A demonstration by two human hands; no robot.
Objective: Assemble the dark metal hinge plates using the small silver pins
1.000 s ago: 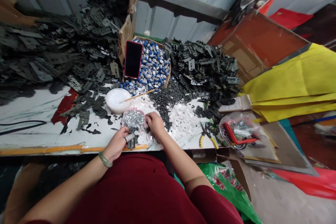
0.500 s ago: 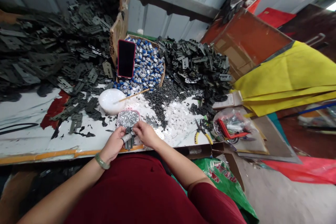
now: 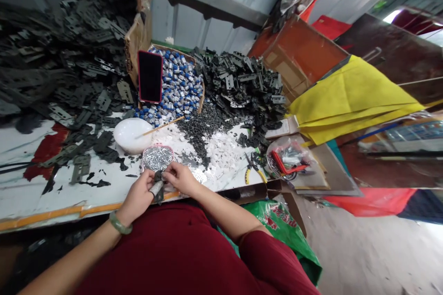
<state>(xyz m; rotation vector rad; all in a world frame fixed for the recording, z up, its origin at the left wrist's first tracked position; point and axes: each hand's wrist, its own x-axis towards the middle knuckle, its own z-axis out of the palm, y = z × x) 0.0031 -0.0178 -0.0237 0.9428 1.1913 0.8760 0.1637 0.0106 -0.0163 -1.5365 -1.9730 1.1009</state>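
Observation:
My left hand point(image 3: 140, 196) is closed around a dark metal bracket point(image 3: 158, 197) just above the table's front edge. A pale grey cylindrical shape point(image 3: 157, 188) lies across the bracket by these fingers; I cannot tell whether it is a wrapped finger or a separate piece. My right hand point(image 3: 182, 179) is pinched at the bracket's upper end, and what its fingertips hold is too small to make out. Right behind both hands stands a pink-rimmed container point(image 3: 158, 157) of small silvery pins. A white bowl point(image 3: 129, 136) with a thin wooden stick point(image 3: 164, 125) across its rim sits behind it to the left.
Dark metal brackets are heaped at the left point(image 3: 65, 64) and back right point(image 3: 238, 78). Between them, a phone point(image 3: 150, 77) stands before blue-and-silver cylinders point(image 3: 182, 83). Black bits point(image 3: 199, 131) and white pieces point(image 3: 223, 150) lie loose. Yellow-handled pliers point(image 3: 254, 168) rest beside a bowl point(image 3: 285, 159).
The view has turned, so the scene sits further left. Both hands stay together at the bracket, which now shows narrower and darker between them.

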